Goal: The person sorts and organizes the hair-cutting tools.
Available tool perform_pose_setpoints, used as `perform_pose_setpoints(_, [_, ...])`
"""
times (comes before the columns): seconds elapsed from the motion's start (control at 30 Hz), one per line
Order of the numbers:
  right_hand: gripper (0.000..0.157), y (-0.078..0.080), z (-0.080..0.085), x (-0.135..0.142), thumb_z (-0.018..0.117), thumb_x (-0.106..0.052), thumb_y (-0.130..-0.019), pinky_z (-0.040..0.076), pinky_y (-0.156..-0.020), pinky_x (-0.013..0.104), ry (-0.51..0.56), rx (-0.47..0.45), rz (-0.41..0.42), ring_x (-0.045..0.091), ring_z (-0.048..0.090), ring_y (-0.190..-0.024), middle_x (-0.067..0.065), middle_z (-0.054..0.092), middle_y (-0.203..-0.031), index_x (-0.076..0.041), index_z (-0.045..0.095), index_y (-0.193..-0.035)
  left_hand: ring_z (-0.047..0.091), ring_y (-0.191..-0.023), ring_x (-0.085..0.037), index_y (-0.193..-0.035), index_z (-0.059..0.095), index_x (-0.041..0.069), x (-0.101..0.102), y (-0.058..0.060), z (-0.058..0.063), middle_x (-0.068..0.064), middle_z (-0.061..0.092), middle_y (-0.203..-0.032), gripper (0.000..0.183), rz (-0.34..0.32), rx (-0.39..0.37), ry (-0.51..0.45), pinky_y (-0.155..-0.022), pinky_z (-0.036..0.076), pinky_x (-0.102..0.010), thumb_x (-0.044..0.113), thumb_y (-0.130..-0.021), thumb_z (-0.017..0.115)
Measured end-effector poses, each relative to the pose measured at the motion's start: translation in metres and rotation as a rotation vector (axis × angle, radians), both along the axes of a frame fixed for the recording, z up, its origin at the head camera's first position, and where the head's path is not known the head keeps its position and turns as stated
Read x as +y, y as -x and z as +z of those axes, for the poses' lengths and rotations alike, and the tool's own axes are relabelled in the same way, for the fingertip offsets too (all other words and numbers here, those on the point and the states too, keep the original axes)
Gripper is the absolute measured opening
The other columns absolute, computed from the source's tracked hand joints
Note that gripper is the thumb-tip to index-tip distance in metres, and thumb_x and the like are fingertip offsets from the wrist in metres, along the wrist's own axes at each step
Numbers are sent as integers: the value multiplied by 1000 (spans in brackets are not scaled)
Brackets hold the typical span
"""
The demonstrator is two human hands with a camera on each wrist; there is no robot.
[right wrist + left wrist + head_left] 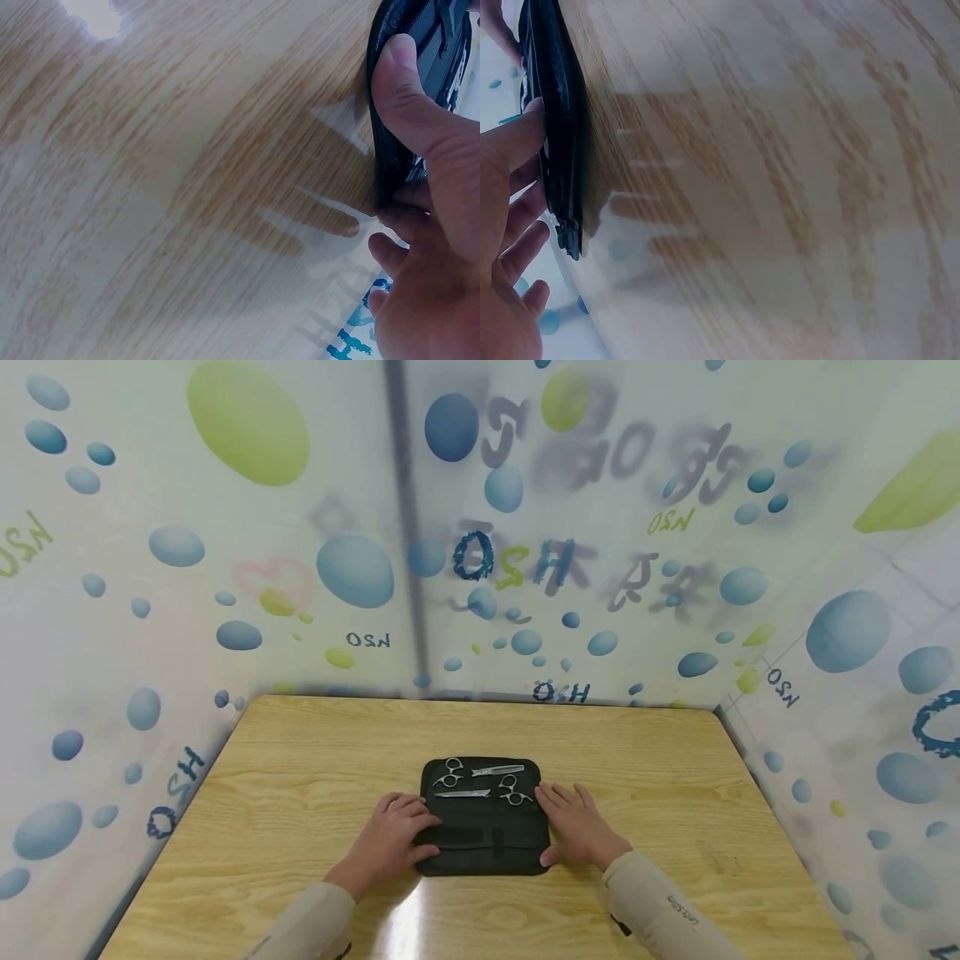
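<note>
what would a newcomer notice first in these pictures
Probably the wall at the back, with big blue and green spots and mirrored lettering. Next, the black case on the table, with two shiny scissors across its far half. The hands frame it: left hand at its left edge, right hand at its right.

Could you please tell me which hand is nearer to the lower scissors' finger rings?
Right. The right hand touches the right edge of the black case, close beside those finger rings; the left hand is at the left edge, farther across the case.
</note>
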State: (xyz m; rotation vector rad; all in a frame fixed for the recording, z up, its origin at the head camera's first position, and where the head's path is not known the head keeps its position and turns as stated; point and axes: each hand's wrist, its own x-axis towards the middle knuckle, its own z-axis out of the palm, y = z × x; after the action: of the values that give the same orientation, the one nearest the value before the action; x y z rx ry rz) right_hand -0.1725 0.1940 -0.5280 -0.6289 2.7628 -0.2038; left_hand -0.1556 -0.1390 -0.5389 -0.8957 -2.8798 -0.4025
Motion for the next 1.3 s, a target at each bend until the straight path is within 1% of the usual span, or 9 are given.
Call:
perform_pose_setpoints(0.1, [105,0,-1,0,81,-50,-70,11,-120,57,3,3,-3,30,27,-148,8,30,-160,-6,31,-152,58,-117,-23,-109,72,20,-1,-1,0,2,69,-107,40,5,20,-3,-106,39,-48,45,-79,77])
perform_pose_setpoints(0.23, [106,1,-1,0,80,-51,-71,11,-120,57,0,4,-3,30,27,-148,7,29,-160,-7,31,-153,58,-114,-23,-106,73,19,-2,-2,1,2,69,-105,39,8,49,-9,-104,41,-47,44,-76,80])
perform_pose_setpoints(0.43, [105,0,-1,0,80,-52,-71,11,-120,57,-4,8,1,30,28,-148,7,30,-160,-7,31,-153,58,-116,-22,-104,73,21,-1,-1,-1,3,69,-105,36,-7,40,-12,-105,40,-47,46,-78,78])
perform_pose_setpoints(0.6, [105,0,0,0,80,-52,-71,12,-120,57,-4,11,6,30,29,-148,8,31,-160,-6,31,-152,57,-116,-22,-107,72,20,-2,-2,-3,3,69,-107,41,18,29,11,-104,40,-47,47,-76,79])
perform_pose_setpoints(0.7, [105,-1,0,0,80,-51,-71,12,-120,57,-3,12,7,30,29,-147,8,31,-160,-6,32,-152,57,-114,-21,-104,73,20,-2,-2,-3,3,69,-105,39,21,40,11,-103,40,-47,46,-75,80])
perform_pose_setpoints(0.83, [105,-1,0,0,80,-51,-70,12,-120,57,0,10,5,30,29,-147,8,31,-160,-6,32,-152,58,-113,-22,-100,74,20,0,-3,-2,3,69,-101,35,2,66,-6,-102,42,-47,43,-75,81])
perform_pose_setpoints(1.1, [105,-1,1,-1,80,-51,-71,11,-120,57,3,-1,6,30,28,-148,8,30,-160,-6,31,-152,57,-115,-22,-103,74,21,-2,-4,-2,3,69,-103,36,15,24,1,-104,40,-48,45,-77,79])
perform_pose_setpoints(1.3, [107,0,4,3,82,-49,-70,9,-119,59,53,-29,16,33,27,-148,10,30,-160,-6,31,-152,58,-113,-22,-103,74,22,-2,-4,0,4,68,-101,34,-6,25,-3,-104,40,-49,44,-78,78])
